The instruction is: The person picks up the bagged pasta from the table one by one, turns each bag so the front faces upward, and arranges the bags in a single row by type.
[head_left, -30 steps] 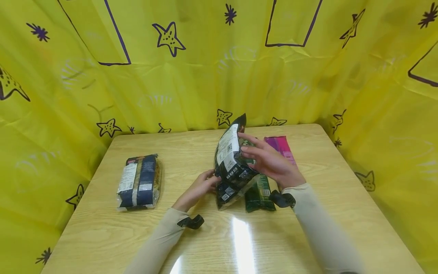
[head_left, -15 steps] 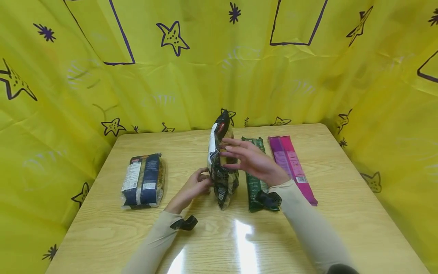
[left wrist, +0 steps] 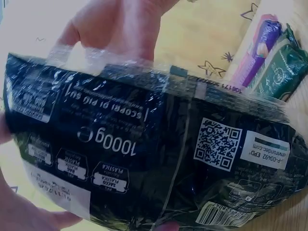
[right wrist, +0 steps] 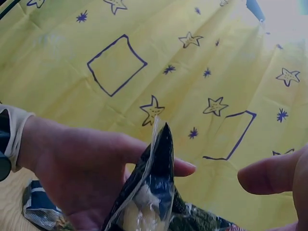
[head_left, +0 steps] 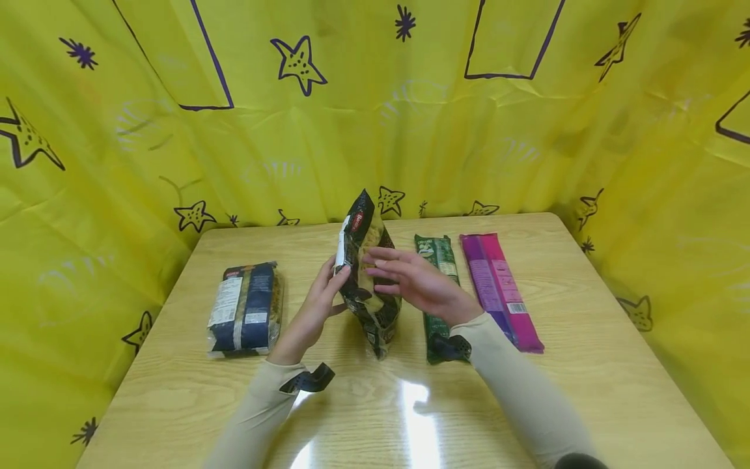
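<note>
A black pasta bag [head_left: 375, 319] with a red logo and a clear window stands tilted above the middle of the table, its lower end at or near the tabletop. My left hand [head_left: 310, 306] grips its left side, thumb over the front edge. In the left wrist view the printed bottom of the bag [left wrist: 159, 144] fills the frame, reading 1000g. My right hand [head_left: 418, 283] lies along the bag's right side, fingers nearly straight; whether the fingertips touch it is unclear. Its thumb [right wrist: 269, 175] stands apart from the bag in the right wrist view.
A dark blue pasta bag [head_left: 246, 309] lies at the table's left. Right of the hands lie a green packet [head_left: 441, 260], partly behind the right hand, and a pink-and-purple packet [head_left: 500, 290]. A yellow curtain [head_left: 340, 150] stands behind and beside the wooden table [head_left: 586, 365].
The black pasta bag has shifted left and turned so its window side shows. My left hand has moved up to grip its left side. The right hand has followed leftward, uncovering the pink-and-purple packet.
</note>
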Tool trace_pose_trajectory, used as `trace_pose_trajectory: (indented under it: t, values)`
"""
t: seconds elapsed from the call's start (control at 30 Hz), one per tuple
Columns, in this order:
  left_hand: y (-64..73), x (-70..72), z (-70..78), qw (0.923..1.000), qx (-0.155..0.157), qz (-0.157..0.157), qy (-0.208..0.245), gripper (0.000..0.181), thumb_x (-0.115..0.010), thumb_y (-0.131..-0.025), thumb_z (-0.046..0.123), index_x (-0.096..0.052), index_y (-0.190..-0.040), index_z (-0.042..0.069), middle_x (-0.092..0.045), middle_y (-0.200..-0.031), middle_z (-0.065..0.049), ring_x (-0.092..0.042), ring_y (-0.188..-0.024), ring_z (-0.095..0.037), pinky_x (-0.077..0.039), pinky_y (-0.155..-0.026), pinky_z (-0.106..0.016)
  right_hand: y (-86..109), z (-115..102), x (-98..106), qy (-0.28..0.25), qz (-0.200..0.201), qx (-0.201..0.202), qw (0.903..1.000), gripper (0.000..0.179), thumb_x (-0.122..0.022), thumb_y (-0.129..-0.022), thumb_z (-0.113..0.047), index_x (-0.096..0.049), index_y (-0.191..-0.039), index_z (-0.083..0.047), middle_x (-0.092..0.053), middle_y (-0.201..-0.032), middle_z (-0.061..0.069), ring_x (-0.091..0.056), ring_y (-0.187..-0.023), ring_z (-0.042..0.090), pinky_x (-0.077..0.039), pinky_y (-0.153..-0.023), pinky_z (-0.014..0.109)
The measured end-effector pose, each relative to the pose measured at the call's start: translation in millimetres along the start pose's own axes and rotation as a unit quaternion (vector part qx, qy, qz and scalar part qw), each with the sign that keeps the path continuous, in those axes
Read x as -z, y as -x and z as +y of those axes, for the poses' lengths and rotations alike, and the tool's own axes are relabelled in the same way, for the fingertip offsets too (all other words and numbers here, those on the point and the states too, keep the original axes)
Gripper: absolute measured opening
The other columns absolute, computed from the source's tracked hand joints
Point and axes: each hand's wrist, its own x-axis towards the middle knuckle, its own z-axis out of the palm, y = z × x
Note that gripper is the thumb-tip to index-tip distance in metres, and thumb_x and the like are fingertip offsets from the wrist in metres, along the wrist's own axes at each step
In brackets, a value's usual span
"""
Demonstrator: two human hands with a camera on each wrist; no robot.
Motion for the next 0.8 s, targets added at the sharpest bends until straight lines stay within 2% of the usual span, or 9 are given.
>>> trace_pose_trajectory:
  t: [0.1, 0.27, 0.53, 0.7, 0.8]
  values:
    - [0.0, -1.5, 0.9, 1.0000, 0.002, -0.003, -0.008, 0.073, -0.047, -0.105, 0.039, -0.015, -0.166, 0.014, -0.019, -0.170, -0.021, -0.031, -0.153, -0.043, -0.037, -0.115, -0.072, 2.3, 6, 6, -0.008, 0.012, -0.001, 0.9999, 0.057, -0.041, -0.109, -0.014, -0.025, -0.162, -0.001, -0.031, -0.169, 0.019, -0.029, -0.156, 0.039, -0.023, -0.129, 0.057]
    - [2.0, 0.6, 0.6, 0.9999, 0.002, 0.004, -0.014, 0.073, -0.050, -0.104, 0.037, -0.017, -0.165, 0.015, -0.020, -0.169, -0.020, -0.032, -0.153, -0.043, -0.037, -0.115, -0.072, 5.6, 15, 20, -0.029, 0.050, 0.000, 0.9983, 0.053, -0.039, -0.111, -0.016, -0.029, -0.161, -0.002, -0.036, -0.166, 0.021, -0.033, -0.155, 0.038, -0.027, -0.128, 0.055]
    - [3.4, 5.3, -3.0, 0.9999, 0.006, -0.002, -0.009, 0.072, -0.048, -0.105, 0.037, -0.015, -0.166, 0.018, -0.016, -0.172, -0.018, -0.024, -0.157, -0.041, -0.034, -0.117, -0.072, 8.2, 32, 46, -0.083, 0.098, -0.019, 0.9915, 0.056, -0.036, -0.112, -0.019, -0.020, -0.163, -0.003, -0.028, -0.168, 0.024, -0.028, -0.156, 0.040, -0.026, -0.129, 0.054]
    - [3.6, 8.9, -5.1, 1.0000, 0.004, -0.006, 0.001, 0.073, -0.046, -0.104, 0.036, -0.013, -0.166, 0.017, -0.014, -0.172, -0.018, -0.022, -0.158, -0.041, -0.032, -0.118, -0.073, 6.2, 45, 51, -0.101, 0.116, -0.042, 0.9873, 0.060, -0.040, -0.111, -0.018, -0.016, -0.163, -0.001, -0.022, -0.170, 0.021, -0.025, -0.157, 0.038, -0.025, -0.129, 0.055]
    - [4.0, 11.0, -6.6, 0.9999, 0.005, -0.008, 0.007, 0.074, -0.046, -0.104, 0.036, -0.011, -0.167, 0.016, -0.012, -0.172, -0.018, -0.019, -0.158, -0.041, -0.032, -0.119, -0.072, 2.7, 52, 51, -0.112, 0.126, -0.058, 0.9840, 0.061, -0.041, -0.110, -0.017, -0.016, -0.163, -0.001, -0.027, -0.166, 0.018, -0.029, -0.153, 0.036, -0.026, -0.128, 0.055]
